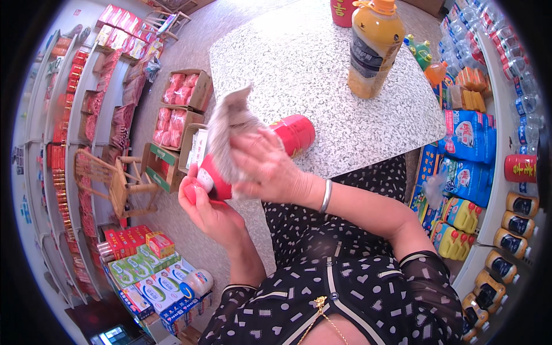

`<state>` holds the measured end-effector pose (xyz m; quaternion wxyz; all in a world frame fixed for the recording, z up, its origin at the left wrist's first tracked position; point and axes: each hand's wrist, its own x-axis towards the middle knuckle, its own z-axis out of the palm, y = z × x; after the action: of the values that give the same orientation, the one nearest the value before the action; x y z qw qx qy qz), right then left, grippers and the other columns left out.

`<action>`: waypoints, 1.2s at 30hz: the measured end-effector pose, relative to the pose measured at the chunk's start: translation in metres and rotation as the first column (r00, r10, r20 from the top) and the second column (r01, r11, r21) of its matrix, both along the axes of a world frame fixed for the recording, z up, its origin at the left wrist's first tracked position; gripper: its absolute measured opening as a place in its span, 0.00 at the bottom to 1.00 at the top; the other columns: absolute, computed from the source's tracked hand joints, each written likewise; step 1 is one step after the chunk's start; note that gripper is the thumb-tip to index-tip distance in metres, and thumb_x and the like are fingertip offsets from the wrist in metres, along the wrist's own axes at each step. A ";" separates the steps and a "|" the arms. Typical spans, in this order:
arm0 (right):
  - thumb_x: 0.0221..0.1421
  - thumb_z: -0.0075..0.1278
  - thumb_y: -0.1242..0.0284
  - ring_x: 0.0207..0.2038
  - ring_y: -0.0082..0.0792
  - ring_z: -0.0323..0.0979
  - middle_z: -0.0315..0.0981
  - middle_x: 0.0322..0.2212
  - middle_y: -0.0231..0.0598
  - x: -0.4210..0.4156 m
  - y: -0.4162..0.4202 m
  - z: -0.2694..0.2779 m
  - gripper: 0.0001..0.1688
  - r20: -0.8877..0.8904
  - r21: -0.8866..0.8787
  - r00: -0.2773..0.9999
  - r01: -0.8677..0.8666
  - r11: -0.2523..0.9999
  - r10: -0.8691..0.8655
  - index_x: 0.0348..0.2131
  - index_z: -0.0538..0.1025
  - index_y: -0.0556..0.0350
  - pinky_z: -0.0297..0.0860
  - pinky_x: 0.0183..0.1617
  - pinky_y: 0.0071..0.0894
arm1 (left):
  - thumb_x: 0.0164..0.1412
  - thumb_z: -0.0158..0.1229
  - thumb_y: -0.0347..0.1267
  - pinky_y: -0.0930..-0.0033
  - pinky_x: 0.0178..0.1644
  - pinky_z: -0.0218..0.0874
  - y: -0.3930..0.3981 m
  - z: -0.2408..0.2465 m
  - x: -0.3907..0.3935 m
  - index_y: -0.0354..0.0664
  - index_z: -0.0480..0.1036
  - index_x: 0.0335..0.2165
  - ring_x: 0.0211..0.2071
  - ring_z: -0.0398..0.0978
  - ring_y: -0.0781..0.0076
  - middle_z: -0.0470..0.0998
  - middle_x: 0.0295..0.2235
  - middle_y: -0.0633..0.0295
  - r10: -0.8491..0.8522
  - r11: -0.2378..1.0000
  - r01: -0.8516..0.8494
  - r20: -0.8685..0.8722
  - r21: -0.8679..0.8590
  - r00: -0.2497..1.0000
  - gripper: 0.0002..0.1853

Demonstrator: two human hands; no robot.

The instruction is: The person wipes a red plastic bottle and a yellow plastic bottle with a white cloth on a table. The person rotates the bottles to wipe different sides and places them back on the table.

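My left hand (215, 211) grips a red object with a white part (219, 183), perhaps a cup or can, at the near left of the table. Against its side my right hand (267, 168) presses a greyish cloth (228, 129), which hides much of the object. Just beyond my right hand a red can with yellow writing (297, 131) lies on its side on the speckled tabletop (280, 69). A large bottle of orange drink (375, 51) stands farther back, with another red can (342, 13) behind it.
Cardboard boxes of pink wrapped goods (187, 88) and a small wooden chair (118, 183) stand left of the table. Stacked cartons (159, 280) are at lower left. Shelves of bottles (522, 215) line the right, beside blue packets (468, 133). More goods shelves (64, 164) run along the left.
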<state>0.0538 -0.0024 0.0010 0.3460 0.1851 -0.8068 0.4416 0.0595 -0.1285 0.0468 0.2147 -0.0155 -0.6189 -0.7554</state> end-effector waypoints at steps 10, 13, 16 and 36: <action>0.58 0.38 0.53 0.52 0.48 0.61 0.67 0.44 0.57 -0.045 0.046 -0.083 0.33 0.348 -0.077 0.912 0.260 0.963 -0.218 0.43 0.70 0.69 0.54 0.57 0.44 | 0.61 0.51 0.34 0.75 0.38 0.64 -0.036 -0.022 -0.021 0.38 0.64 0.38 0.35 0.71 0.75 0.73 0.40 0.55 0.086 0.996 -0.085 0.028 -0.018 0.996 0.12; 0.59 0.39 0.55 0.52 0.50 0.61 0.65 0.45 0.59 -0.050 0.054 -0.089 0.32 0.467 -0.275 0.877 0.265 0.924 -0.113 0.44 0.69 0.70 0.57 0.55 0.41 | 0.61 0.52 0.34 0.79 0.32 0.62 -0.043 -0.031 -0.026 0.38 0.64 0.37 0.32 0.70 0.78 0.73 0.35 0.60 0.109 0.994 -0.110 -0.024 -0.015 0.994 0.11; 0.59 0.39 0.55 0.43 0.51 0.69 0.70 0.37 0.59 -0.044 0.061 -0.096 0.31 0.582 -0.451 0.814 0.320 0.833 0.003 0.45 0.67 0.68 0.64 0.48 0.37 | 0.62 0.51 0.35 0.80 0.30 0.61 -0.049 -0.035 -0.029 0.39 0.64 0.36 0.31 0.69 0.80 0.71 0.31 0.64 0.117 0.991 -0.118 -0.021 -0.057 0.993 0.11; 0.53 0.51 0.61 0.21 0.27 0.68 0.70 0.16 0.42 0.020 0.073 -0.093 0.20 0.633 -0.481 0.772 0.335 0.810 0.057 0.27 0.74 0.64 0.64 0.27 0.30 | 0.64 0.43 0.41 0.66 0.38 0.66 -0.091 -0.092 -0.027 0.39 0.63 0.38 0.32 0.71 0.72 0.70 0.32 0.61 0.174 0.978 -0.206 0.386 0.042 0.906 0.16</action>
<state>0.0740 0.0711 -0.0919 0.1334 -0.1460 -0.7166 0.6688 0.0326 -0.2196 -0.0448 0.1635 0.2004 -0.6159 -0.7442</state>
